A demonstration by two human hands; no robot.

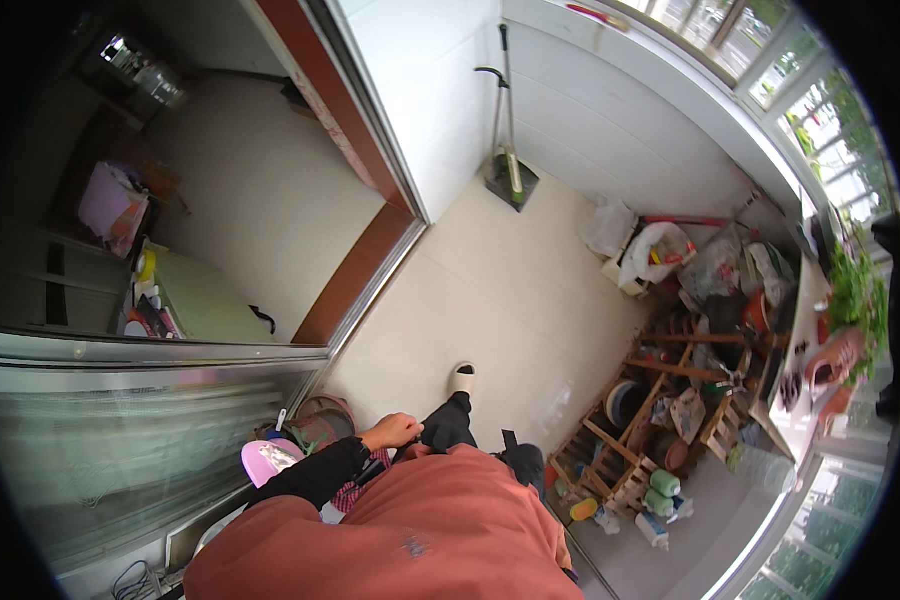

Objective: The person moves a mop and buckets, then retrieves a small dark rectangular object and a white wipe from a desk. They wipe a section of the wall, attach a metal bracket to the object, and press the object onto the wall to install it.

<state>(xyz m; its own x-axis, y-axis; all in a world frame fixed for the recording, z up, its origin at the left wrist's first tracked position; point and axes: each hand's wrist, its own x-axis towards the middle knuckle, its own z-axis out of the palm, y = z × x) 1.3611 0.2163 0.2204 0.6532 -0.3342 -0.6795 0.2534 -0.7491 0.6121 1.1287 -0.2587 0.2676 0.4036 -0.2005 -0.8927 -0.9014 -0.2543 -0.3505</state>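
My left hand (392, 430) hangs beside my dark trouser leg, at the end of a black sleeve (315, 472). Its fingers are curled in, and nothing shows in them. Close to this hand are a round reddish-brown pot (327, 418) with some green in it and a pink rounded object (270, 458). My right hand is out of sight beyond the reddish top (400, 530) that I wear. One foot, in a cream slipper (463, 377), is forward on the pale tiled floor (470, 290).
A long-handled dustpan and broom (512, 180) lean at the far wall. On the right, wooden racks (610, 440) hold pots, near plastic bags (660, 250), bottles (660, 500) and plants (855, 290). At left, a door track (375, 285) borders a darker room with a green-topped table (205, 300).
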